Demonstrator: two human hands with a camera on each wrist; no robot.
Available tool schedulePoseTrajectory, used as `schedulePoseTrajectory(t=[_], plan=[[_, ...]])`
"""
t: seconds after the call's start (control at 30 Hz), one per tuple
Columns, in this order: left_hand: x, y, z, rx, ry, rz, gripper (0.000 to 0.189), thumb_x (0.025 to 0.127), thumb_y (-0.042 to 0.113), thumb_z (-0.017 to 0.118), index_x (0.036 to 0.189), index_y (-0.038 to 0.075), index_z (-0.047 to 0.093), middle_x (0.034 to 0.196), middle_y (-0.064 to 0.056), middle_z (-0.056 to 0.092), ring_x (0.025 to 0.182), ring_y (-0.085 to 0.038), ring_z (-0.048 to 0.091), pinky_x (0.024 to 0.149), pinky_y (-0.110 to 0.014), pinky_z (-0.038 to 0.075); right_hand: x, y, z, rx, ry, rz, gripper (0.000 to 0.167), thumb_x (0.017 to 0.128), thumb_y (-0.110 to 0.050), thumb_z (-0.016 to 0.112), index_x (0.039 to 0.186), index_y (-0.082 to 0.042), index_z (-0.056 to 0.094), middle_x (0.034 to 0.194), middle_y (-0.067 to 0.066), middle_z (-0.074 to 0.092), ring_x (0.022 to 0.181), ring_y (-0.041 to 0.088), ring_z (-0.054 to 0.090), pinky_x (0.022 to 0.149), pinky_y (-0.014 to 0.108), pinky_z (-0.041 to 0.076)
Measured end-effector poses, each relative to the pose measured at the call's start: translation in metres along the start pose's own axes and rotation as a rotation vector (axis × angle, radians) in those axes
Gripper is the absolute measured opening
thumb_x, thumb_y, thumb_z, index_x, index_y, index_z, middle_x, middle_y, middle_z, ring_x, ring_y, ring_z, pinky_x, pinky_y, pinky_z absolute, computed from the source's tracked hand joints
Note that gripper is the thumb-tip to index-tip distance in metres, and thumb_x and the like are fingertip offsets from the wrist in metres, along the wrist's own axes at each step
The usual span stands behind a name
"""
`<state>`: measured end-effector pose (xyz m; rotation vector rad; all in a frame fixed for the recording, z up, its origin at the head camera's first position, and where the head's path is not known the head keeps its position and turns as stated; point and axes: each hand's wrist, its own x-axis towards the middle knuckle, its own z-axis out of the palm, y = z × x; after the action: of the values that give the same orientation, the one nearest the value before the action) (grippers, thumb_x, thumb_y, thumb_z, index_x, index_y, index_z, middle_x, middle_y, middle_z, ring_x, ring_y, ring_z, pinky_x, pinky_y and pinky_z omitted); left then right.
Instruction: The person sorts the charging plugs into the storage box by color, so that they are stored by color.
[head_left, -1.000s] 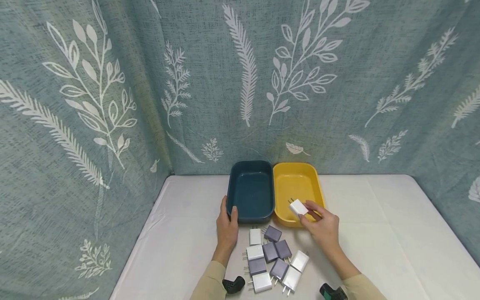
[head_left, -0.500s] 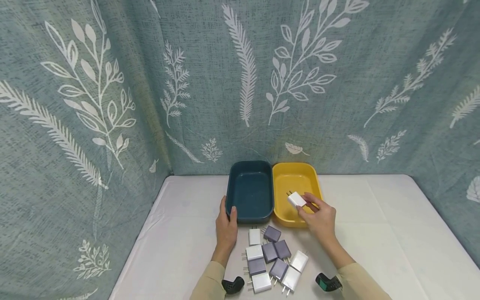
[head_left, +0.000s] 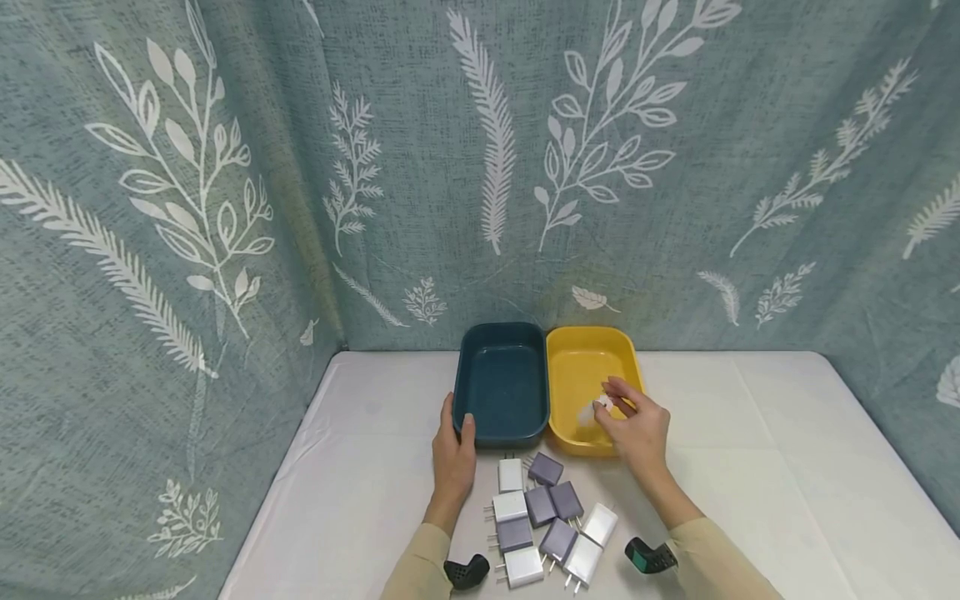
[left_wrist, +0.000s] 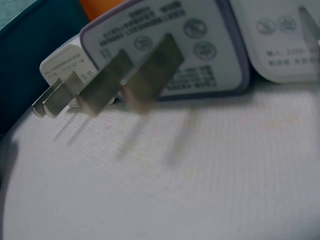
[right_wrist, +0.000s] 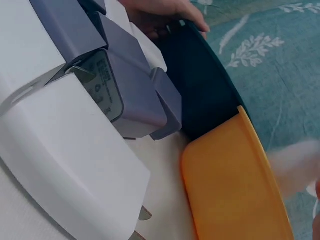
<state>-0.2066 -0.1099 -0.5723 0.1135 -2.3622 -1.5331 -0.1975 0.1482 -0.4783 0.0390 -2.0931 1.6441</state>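
In the head view my left hand (head_left: 453,462) grips the near left corner of a dark blue tray (head_left: 502,439), thumb at the front. My right hand (head_left: 637,429) is over a yellow tray (head_left: 573,354), thumb and fingertips parted. Just below those fingertips is a white phone charger (head_left: 588,413), blurred by motion while the hand is sharp. The right wrist view shows this blurred charger (right_wrist: 295,162) beyond the yellow tray's wall (right_wrist: 235,175). Between my forearms lie several white chargers (head_left: 523,566) and several purple-grey chargers (head_left: 545,469) with metal prongs.
The two trays stand side by side at the back of a white-covered table (head_left: 750,467), against a patterned teal curtain (head_left: 420,167). Black wrist devices sit by each forearm, the left one (head_left: 467,572) close to the loose chargers.
My right hand has moved slightly left and farther over the yellow tray. The white charger it pinched has come away from the fingertips and drops. My left hand stays in place.
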Motion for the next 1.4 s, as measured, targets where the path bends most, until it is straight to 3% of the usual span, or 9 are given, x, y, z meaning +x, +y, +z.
schedulePoseTrajectory(t=[0.13,0.23,0.3,0.5,0.67,0.77,1.0,1.13,1.4], plan=[[0.0,0.001,0.001,-0.003,0.002,-0.002,0.057,0.104,0.036,0.041,0.154,0.014,0.026,0.157,-0.008,0.035,0.145,-0.027,0.035,0.12,-0.047,0.028,0.006,0.02,0.001,0.048,0.021,-0.012,0.041,0.072,0.011,0.077,0.112,0.012,0.066,0.108,0.027,0.07,0.093,0.005,0.069,0.082,0.022,0.057],[0.0,0.001,0.001,-0.003,0.007,-0.002,0.057,0.104,0.036,0.042,0.154,0.014,0.026,0.157,-0.009,0.036,0.145,-0.027,0.035,0.12,-0.047,0.028,0.008,0.027,0.001,0.047,0.021,-0.027,0.044,0.071,0.008,0.08,0.114,0.009,0.067,0.11,0.024,0.071,0.1,0.024,0.069,0.084,0.027,0.057],[0.0,0.001,0.001,-0.004,0.009,-0.002,0.057,0.104,0.036,0.042,0.154,0.013,0.027,0.157,-0.009,0.036,0.145,-0.027,0.035,0.119,-0.048,0.028,0.008,0.024,0.0,0.034,0.017,-0.026,0.044,0.071,0.008,0.08,0.114,0.008,0.067,0.11,0.023,0.071,0.101,0.027,0.069,0.085,0.03,0.057],[0.002,0.001,0.001,-0.007,0.011,-0.001,0.057,0.104,0.037,0.041,0.154,0.013,0.026,0.158,-0.008,0.035,0.146,-0.026,0.034,0.12,-0.047,0.028,0.006,0.009,-0.002,-0.014,-0.027,-0.044,0.038,0.073,0.01,0.078,0.109,0.011,0.067,0.106,0.025,0.071,0.089,-0.005,0.064,0.083,0.038,0.057],[0.003,0.001,0.002,-0.004,0.016,0.003,0.057,0.104,0.036,0.041,0.154,0.014,0.026,0.157,-0.009,0.035,0.145,-0.027,0.035,0.12,-0.047,0.028,0.001,-0.007,-0.005,-0.075,-0.069,-0.102,0.033,0.075,0.008,0.077,0.106,0.013,0.067,0.101,0.025,0.072,0.083,-0.011,0.061,0.081,0.047,0.056],[0.003,0.001,0.002,-0.008,0.017,0.001,0.057,0.104,0.036,0.041,0.154,0.014,0.026,0.157,-0.008,0.036,0.145,-0.027,0.035,0.12,-0.046,0.028,-0.001,-0.011,-0.007,-0.082,-0.082,-0.107,0.033,0.075,0.007,0.077,0.106,0.013,0.067,0.101,0.025,0.072,0.084,-0.01,0.061,0.081,0.044,0.057],[0.002,0.001,0.001,-0.011,0.021,0.006,0.058,0.104,0.036,0.041,0.154,0.011,0.027,0.157,-0.009,0.036,0.145,-0.028,0.036,0.119,-0.048,0.029,-0.005,-0.008,-0.011,-0.036,-0.102,-0.105,0.034,0.074,0.009,0.077,0.106,0.014,0.066,0.101,0.028,0.071,0.084,-0.01,0.062,0.078,0.018,0.057],[0.001,-0.001,0.0,-0.01,0.021,0.009,0.057,0.104,0.037,0.041,0.154,0.012,0.027,0.157,-0.008,0.037,0.144,-0.027,0.036,0.119,-0.048,0.029,-0.008,-0.006,-0.012,-0.012,-0.109,-0.128,0.036,0.073,0.011,0.077,0.107,0.015,0.065,0.101,0.028,0.07,0.086,-0.002,0.067,0.079,0.021,0.058],[-0.001,-0.002,0.0,-0.011,0.014,0.003,0.057,0.104,0.036,0.042,0.154,0.013,0.027,0.156,-0.008,0.037,0.144,-0.028,0.036,0.119,-0.049,0.029,-0.018,-0.005,-0.015,-0.017,-0.122,-0.158,0.035,0.071,0.012,0.077,0.104,0.014,0.065,0.096,0.029,0.07,0.081,0.0,0.067,0.076,0.028,0.06]])
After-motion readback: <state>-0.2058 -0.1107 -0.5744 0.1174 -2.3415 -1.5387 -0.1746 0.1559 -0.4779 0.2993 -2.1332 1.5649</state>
